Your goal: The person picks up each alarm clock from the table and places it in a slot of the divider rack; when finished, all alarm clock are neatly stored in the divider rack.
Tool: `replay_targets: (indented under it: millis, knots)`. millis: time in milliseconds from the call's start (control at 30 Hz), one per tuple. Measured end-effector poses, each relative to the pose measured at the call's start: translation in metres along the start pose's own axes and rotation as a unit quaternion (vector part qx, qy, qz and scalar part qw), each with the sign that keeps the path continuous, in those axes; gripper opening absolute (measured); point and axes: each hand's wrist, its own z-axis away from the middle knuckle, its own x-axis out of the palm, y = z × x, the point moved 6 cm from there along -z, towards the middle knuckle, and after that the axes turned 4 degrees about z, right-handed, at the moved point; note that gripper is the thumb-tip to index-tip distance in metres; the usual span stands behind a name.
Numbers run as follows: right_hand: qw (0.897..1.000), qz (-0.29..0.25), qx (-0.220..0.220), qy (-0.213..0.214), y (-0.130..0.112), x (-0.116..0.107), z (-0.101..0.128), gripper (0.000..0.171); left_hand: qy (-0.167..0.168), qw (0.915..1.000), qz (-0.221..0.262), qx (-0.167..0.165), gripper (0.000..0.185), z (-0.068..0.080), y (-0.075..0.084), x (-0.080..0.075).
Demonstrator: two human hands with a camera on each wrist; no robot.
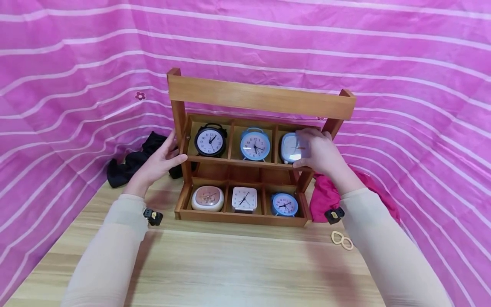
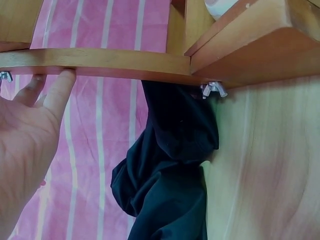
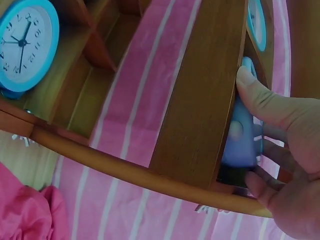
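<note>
A two-tier wooden rack stands on the table with clocks in its compartments. My right hand holds a light blue, rounded-square alarm clock in the upper right compartment. In the right wrist view the thumb and fingers lie around that clock, partly hiding it. My left hand rests against the rack's left side post, fingers extended; the left wrist view shows its fingertips touching the wood. Beside the held clock are a round blue clock and a round black clock.
The lower tier holds an oval white clock, a square white clock and a small round blue clock. Black cloth lies left, magenta cloth right. A beige figure-eight-shaped item is on the table. Pink striped fabric hangs behind.
</note>
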Motion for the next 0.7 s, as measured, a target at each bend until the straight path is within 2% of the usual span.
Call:
replay_targets:
  millis: [200,367,500,700]
  knots:
    - [0.995,-0.066,0.048,-0.065,0.008,0.010,-0.001,0.094,-0.001,1.0000,0.003,-0.004,0.095,0.000,-0.003,0.003]
    - [0.993,-0.073,0.058,-0.066,0.012,0.009,0.004,0.093,-0.004,1.0000,0.003,0.003,0.094,-0.003,-0.003,0.007]
    - [0.996,-0.068,0.046,-0.030,0.012,0.006,0.013,0.095,-0.005,1.0000,-0.001,0.002,0.093,-0.004,-0.001,0.009]
    - [0.997,-0.039,0.004,0.067,-0.002,0.005,0.044,0.092,0.001,0.9998,-0.019,0.003,0.093,-0.001,0.004,0.009]
